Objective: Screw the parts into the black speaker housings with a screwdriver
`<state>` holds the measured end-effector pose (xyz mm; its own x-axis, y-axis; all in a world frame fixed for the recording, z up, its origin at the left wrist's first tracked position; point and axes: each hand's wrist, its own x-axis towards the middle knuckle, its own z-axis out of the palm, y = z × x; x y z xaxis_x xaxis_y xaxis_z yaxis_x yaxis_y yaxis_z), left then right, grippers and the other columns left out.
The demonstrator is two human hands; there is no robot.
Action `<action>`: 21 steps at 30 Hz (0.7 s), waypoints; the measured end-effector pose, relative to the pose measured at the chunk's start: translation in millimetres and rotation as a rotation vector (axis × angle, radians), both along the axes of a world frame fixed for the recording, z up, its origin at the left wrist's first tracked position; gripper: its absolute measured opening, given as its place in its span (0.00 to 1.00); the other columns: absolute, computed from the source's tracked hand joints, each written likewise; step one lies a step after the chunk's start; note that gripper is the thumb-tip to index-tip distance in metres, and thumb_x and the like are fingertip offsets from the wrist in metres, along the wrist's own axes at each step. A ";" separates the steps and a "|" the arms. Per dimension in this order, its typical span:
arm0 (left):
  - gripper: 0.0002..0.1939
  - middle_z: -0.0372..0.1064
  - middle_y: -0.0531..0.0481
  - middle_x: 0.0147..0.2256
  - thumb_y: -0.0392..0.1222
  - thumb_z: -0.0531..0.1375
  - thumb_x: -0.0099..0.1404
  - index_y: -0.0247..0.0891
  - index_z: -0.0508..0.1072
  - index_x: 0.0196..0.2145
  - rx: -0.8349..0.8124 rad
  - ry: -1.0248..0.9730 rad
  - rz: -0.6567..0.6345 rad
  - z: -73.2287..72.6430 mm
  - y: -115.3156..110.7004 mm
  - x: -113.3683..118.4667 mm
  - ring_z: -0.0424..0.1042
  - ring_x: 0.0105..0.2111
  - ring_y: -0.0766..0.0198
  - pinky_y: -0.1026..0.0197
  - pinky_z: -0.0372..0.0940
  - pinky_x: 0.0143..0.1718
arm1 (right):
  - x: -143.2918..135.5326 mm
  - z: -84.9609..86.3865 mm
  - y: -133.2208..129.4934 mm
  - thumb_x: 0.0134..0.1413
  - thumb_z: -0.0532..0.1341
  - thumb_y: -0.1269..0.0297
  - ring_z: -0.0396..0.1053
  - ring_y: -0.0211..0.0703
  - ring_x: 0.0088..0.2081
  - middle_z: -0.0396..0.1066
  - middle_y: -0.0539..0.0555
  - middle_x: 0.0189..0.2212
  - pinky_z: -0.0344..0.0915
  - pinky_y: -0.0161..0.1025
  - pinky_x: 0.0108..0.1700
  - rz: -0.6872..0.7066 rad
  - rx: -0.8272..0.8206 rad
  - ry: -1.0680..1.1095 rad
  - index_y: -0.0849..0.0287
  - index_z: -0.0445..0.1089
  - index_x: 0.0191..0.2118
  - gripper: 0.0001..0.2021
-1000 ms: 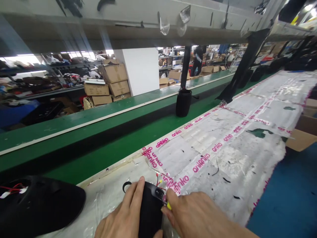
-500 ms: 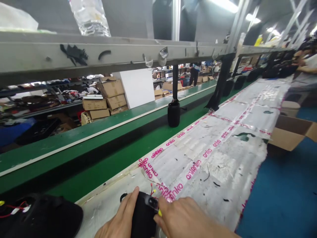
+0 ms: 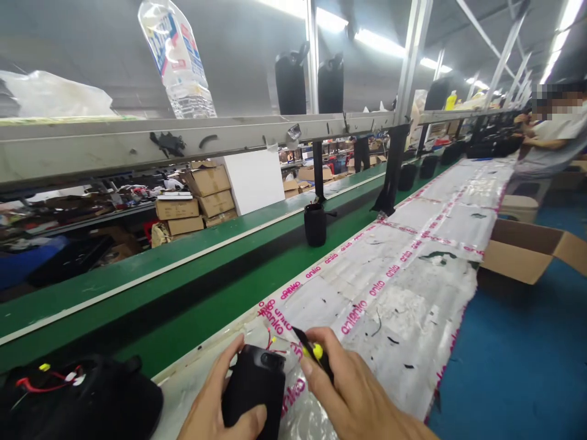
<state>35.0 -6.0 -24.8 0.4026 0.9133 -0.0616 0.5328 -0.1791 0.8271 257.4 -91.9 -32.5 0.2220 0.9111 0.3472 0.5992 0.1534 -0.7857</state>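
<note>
My left hand (image 3: 208, 397) is closed round a black box-shaped housing (image 3: 257, 385), the thumb lying across its face. A small dark recessed panel (image 3: 272, 360) shows near the housing's top edge. Red wires with a yellow plug (image 3: 274, 339) stick up just behind it. In my right hand (image 3: 351, 385) is a utility knife (image 3: 301, 336) with a dark blade and a yellow part; the blade points up and left, apart from the housing. At lower left rests a black rounded speaker body (image 3: 110, 397) with red wires and white and yellow plugs on top.
A bench covered in white sheeting and pink-printed tape (image 3: 367, 287) runs away to the right, scattered with black scraps. Beyond it, a green conveyor (image 3: 220, 293) carries a black cylinder (image 3: 315, 226). A metal shelf (image 3: 247, 131) crosses above. An open carton (image 3: 518, 250) and a co-worker (image 3: 550, 137) are at right.
The knife has come away from the housing's upper edge, and my right hand has turned so its blade shows. My left thumb now lies across the housing. The view has tilted upward.
</note>
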 end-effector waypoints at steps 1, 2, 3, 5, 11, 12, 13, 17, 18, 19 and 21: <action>0.44 0.62 0.40 0.66 0.54 0.58 0.59 0.42 0.51 0.70 -0.016 -0.040 0.001 1.7 0.5 -0.9 0.72 0.58 0.45 0.41 0.64 0.62 | -1.7 -4.5 1.1 0.69 0.51 0.55 0.76 0.50 0.39 0.77 0.55 0.41 0.71 0.45 0.43 0.000 -0.021 -0.001 0.53 0.65 0.54 0.15; 0.45 0.61 0.40 0.66 0.53 0.58 0.59 0.43 0.48 0.70 -0.014 -0.069 0.008 3.5 0.5 -1.7 0.72 0.58 0.45 0.42 0.66 0.61 | -3.5 -9.8 2.8 0.68 0.52 0.55 0.76 0.50 0.39 0.77 0.55 0.40 0.71 0.45 0.43 -0.001 -0.042 0.004 0.53 0.66 0.53 0.15; 0.46 0.59 0.39 0.67 0.51 0.59 0.59 0.43 0.47 0.71 0.017 -0.082 0.023 5.5 -0.3 -2.2 0.70 0.60 0.44 0.41 0.65 0.62 | -5.2 -15.2 4.9 0.68 0.53 0.54 0.76 0.50 0.38 0.77 0.55 0.39 0.71 0.45 0.42 0.000 -0.058 0.015 0.53 0.67 0.53 0.15; 0.47 0.53 0.39 0.70 0.46 0.61 0.57 0.42 0.47 0.70 0.177 -0.065 0.061 9.7 -4.5 -1.2 0.59 0.67 0.43 0.39 0.57 0.67 | -8.4 -24.3 10.5 0.66 0.55 0.51 0.77 0.51 0.38 0.78 0.55 0.39 0.72 0.45 0.42 0.019 -0.081 0.048 0.52 0.67 0.56 0.18; 0.49 0.42 0.41 0.72 0.29 0.61 0.53 0.50 0.47 0.68 0.767 0.002 0.178 13.6 -18.9 13.1 0.51 0.70 0.45 0.41 0.60 0.65 | -16.4 -20.7 38.9 0.65 0.56 0.44 0.77 0.54 0.42 0.77 0.58 0.48 0.73 0.48 0.45 0.266 -0.013 0.134 0.49 0.60 0.66 0.29; 0.49 0.43 0.41 0.72 0.29 0.61 0.53 0.50 0.46 0.68 0.795 0.003 0.224 11.3 -18.6 13.9 0.52 0.70 0.46 0.42 0.61 0.65 | -17.5 -16.9 45.9 0.65 0.57 0.44 0.77 0.53 0.42 0.76 0.58 0.49 0.73 0.47 0.45 0.312 0.004 0.138 0.49 0.61 0.66 0.29; 0.49 0.43 0.41 0.72 0.30 0.61 0.53 0.49 0.45 0.68 0.803 0.006 0.262 8.4 -17.5 13.7 0.52 0.70 0.46 0.42 0.61 0.65 | -18.5 -13.2 53.7 0.64 0.58 0.44 0.77 0.53 0.42 0.77 0.58 0.49 0.74 0.45 0.44 0.346 0.022 0.136 0.50 0.61 0.66 0.29; 0.53 0.42 0.41 0.72 0.30 0.60 0.50 0.49 0.40 0.69 0.774 0.034 0.303 -3.1 -9.3 8.9 0.51 0.71 0.47 0.42 0.64 0.64 | -22.1 0.1 85.8 0.59 0.65 0.48 0.77 0.54 0.45 0.77 0.59 0.49 0.74 0.45 0.45 0.464 0.110 0.013 0.52 0.64 0.63 0.29; 0.54 0.41 0.40 0.72 0.30 0.60 0.49 0.49 0.39 0.69 0.762 0.043 0.315 -4.7 -8.1 8.5 0.51 0.70 0.47 0.42 0.64 0.64 | -23.4 3.7 91.8 0.58 0.66 0.49 0.77 0.54 0.45 0.77 0.58 0.49 0.73 0.44 0.45 0.499 0.115 -0.040 0.51 0.66 0.60 0.27; 0.54 0.41 0.40 0.73 0.29 0.60 0.49 0.48 0.40 0.69 0.752 0.050 0.339 -6.0 -7.9 9.0 0.52 0.70 0.46 0.41 0.64 0.64 | -24.9 7.8 96.2 0.58 0.66 0.50 0.77 0.53 0.43 0.78 0.58 0.47 0.73 0.44 0.43 0.535 0.104 -0.088 0.51 0.68 0.56 0.23; 0.52 0.40 0.40 0.73 0.29 0.59 0.51 0.48 0.41 0.69 0.743 0.044 0.436 -8.8 -11.9 12.2 0.51 0.71 0.44 0.38 0.62 0.65 | -29.2 17.8 100.6 0.60 0.65 0.50 0.77 0.49 0.37 0.79 0.55 0.40 0.72 0.41 0.38 0.557 0.050 -0.151 0.52 0.70 0.47 0.15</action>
<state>47.2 -17.9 -33.6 0.0179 0.7952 0.6061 0.7088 -0.4376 0.5533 228.2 8.7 -14.7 -0.3418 0.8579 0.3837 0.5221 0.5128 -0.6815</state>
